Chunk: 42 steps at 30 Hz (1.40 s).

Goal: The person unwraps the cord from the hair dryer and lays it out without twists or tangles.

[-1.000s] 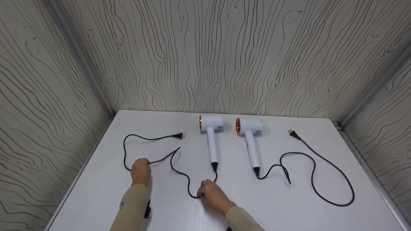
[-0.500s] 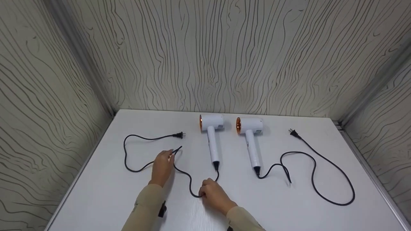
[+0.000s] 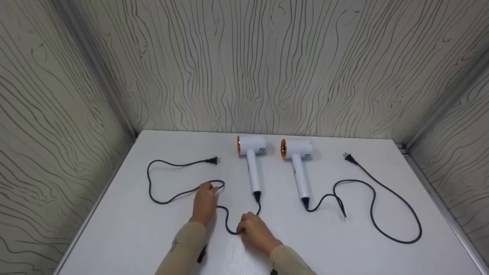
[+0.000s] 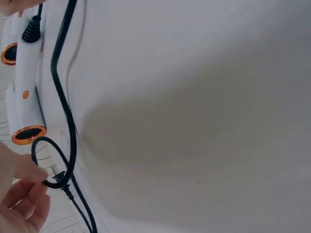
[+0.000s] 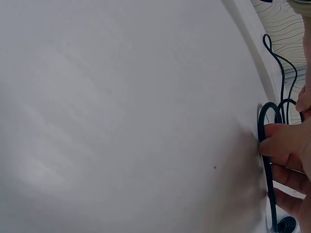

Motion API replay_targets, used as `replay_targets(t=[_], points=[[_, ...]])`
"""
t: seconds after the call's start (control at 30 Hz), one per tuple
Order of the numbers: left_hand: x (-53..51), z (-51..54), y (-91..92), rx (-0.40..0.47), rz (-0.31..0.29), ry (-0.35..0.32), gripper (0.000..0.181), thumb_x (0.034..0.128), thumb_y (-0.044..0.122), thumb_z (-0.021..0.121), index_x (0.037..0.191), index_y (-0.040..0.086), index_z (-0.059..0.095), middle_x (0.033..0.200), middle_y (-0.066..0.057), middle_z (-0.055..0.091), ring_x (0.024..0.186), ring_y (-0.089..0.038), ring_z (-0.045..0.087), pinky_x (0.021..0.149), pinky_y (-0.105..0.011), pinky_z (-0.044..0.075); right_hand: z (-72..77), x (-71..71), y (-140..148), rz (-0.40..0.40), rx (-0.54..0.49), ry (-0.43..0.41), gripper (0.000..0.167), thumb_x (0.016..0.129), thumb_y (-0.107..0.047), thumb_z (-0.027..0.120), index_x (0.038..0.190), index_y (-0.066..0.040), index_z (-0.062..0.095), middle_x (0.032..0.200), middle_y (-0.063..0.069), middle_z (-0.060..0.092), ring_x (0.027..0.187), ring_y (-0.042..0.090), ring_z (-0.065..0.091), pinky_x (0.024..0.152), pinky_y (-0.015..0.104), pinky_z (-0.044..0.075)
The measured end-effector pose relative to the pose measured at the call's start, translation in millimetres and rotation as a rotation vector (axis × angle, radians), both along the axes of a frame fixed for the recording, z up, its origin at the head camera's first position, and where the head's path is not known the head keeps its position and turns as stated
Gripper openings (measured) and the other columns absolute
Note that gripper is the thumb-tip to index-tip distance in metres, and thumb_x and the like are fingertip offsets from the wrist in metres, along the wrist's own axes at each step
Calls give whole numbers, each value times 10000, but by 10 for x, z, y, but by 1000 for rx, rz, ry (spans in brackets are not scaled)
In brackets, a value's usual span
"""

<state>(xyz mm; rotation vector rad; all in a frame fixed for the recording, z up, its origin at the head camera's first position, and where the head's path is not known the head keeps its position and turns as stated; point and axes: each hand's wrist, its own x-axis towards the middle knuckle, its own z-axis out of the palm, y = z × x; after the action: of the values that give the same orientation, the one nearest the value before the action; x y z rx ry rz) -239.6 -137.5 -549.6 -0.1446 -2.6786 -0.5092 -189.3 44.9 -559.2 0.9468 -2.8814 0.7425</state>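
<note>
Two white hair dryers with orange nozzle rings lie on the white table (image 3: 114,236). My left hand (image 3: 205,204) pinches the black cord (image 3: 227,219) of the left hair dryer (image 3: 253,172). In the left wrist view, thumb and fingers of that hand (image 4: 22,194) meet on a small bend of the cord. My right hand (image 3: 256,231) grips the same cord just below the dryer's handle. The right wrist view has a loop of cord (image 5: 265,141) between the thumb and fingers. This cord's plug (image 3: 212,160) lies at the left, beyond my left hand.
To the right lies the second hair dryer (image 3: 300,168). Its cord (image 3: 401,202) spreads in wide bends to a plug (image 3: 349,157) at the back right. Wood-patterned panels (image 3: 244,68) stand behind and at both sides of the table.
My left hand has moved right along the left cord. The sharp fold there has become a rounded bend. My right hand stays nearly in place.
</note>
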Motion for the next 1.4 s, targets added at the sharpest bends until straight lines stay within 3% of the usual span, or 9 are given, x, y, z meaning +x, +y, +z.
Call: replay_targets(t=[0.07, 0.2, 0.37, 0.6, 0.83, 1.0, 1.13, 1.27, 1.4], points=[[37, -24, 14, -82, -1, -9, 132, 828, -61, 641, 913, -21, 735, 871, -113, 627, 802, -224, 598, 678, -320, 543, -2, 1, 5, 2, -2, 16, 169, 778, 20, 705, 783, -132, 778, 782, -25, 631, 768, 82, 541, 699, 180, 502], [113, -72, 43, -223, -2, -120, 125, 829, -13, 656, 934, -10, 725, 893, -110, 634, 815, -242, 600, 668, -353, 541, 3, 10, 11, 1, -10, 44, 190, 753, 42, 696, 762, -131, 774, 768, -19, 626, 754, 84, 534, 690, 182, 497], [166, -96, 18, -284, -17, -244, 243, 875, 69, 638, 1098, -21, 674, 1033, -123, 639, 976, -278, 597, 768, -421, 548, 15, 25, 27, -1, 2, 48, 189, 761, 35, 703, 772, -140, 775, 788, -26, 631, 772, 81, 548, 716, 187, 514], [189, -72, -131, -224, 17, -228, 344, 838, -49, 628, 1175, 20, 638, 1114, -175, 626, 1090, -339, 567, 794, -471, 537, 16, 46, 48, -4, 27, 34, 164, 770, 7, 716, 782, -146, 774, 796, -37, 631, 776, 74, 537, 719, 202, 502], [163, -55, -125, -94, 18, -186, 397, 856, 51, 658, 1235, -39, 587, 1111, -204, 643, 1061, -350, 594, 780, -472, 544, 40, 60, 43, 2, 12, 86, 160, 742, 24, 714, 771, -125, 767, 778, -33, 627, 760, 78, 535, 705, 197, 496], [155, -39, -92, -50, 26, -228, 493, 862, 91, 673, 1305, -59, 516, 1189, -209, 622, 1110, -345, 581, 851, -471, 542, 72, 54, 41, 12, -25, 143, 131, 740, 6, 718, 755, -114, 768, 752, -31, 626, 741, 80, 529, 690, 188, 487], [168, -35, -43, 4, 29, -270, 543, 871, 111, 670, 1339, -81, 475, 1259, -234, 591, 1166, -363, 560, 897, -482, 528, 101, 58, 54, -5, -36, 135, 107, 742, -17, 730, 760, -114, 770, 749, -35, 624, 738, 76, 518, 684, 183, 482], [214, -59, 1, -18, 30, -258, 537, 864, 57, 666, 1336, -104, 465, 1267, -248, 575, 1157, -368, 562, 864, -472, 539, 125, 78, 74, -31, -43, 110, 74, 746, -41, 747, 779, -105, 762, 777, -35, 621, 769, 83, 537, 720, 197, 506], [272, -90, 23, -52, 40, -232, 536, 841, 0, 673, 1328, -102, 473, 1257, -234, 575, 1133, -355, 573, 835, -458, 549, 136, 90, 110, -48, -60, 121, 56, 738, -74, 778, 778, -95, 745, 806, -29, 618, 810, 104, 571, 849, 264, 552]])
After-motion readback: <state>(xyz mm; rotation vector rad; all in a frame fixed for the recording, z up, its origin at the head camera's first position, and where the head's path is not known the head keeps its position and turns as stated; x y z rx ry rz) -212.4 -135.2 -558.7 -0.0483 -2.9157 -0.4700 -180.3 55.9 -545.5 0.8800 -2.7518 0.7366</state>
